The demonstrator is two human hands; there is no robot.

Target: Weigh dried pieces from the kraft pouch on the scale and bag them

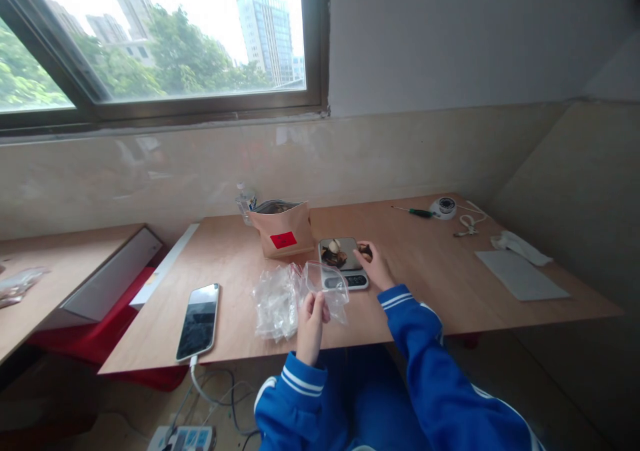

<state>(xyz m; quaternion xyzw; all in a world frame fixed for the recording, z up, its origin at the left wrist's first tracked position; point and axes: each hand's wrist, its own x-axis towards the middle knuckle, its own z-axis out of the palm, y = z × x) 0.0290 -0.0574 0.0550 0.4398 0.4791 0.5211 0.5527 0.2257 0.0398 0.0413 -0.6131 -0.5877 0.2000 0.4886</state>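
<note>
My left hand (313, 311) pinches a clear zip bag (336, 292) near the table's front edge. A heap of similar clear plastic bags (277, 301) lies just to its left. Beyond it stands a white digital kitchen scale (359, 281) with a metal plate, its lower part partly behind the held bag. Brown dried pieces (336, 259) and a pale one, like dried mushrooms, rest on the plate's left half. My right hand (376, 269) is at the scale's right edge, fingers closed on similar brown dried pieces (365, 251). An open brown paper pouch (287, 231) with a red label stands behind the bags.
A phone (199, 321) on a charging cable lies at the left. Behind the pouch is a clear bottle (245, 201). Toward the right are a green screwdriver (421, 213), a white round camera (444, 208) with its cable, a white sheet (520, 276) and a crumpled white cloth (521, 247).
</note>
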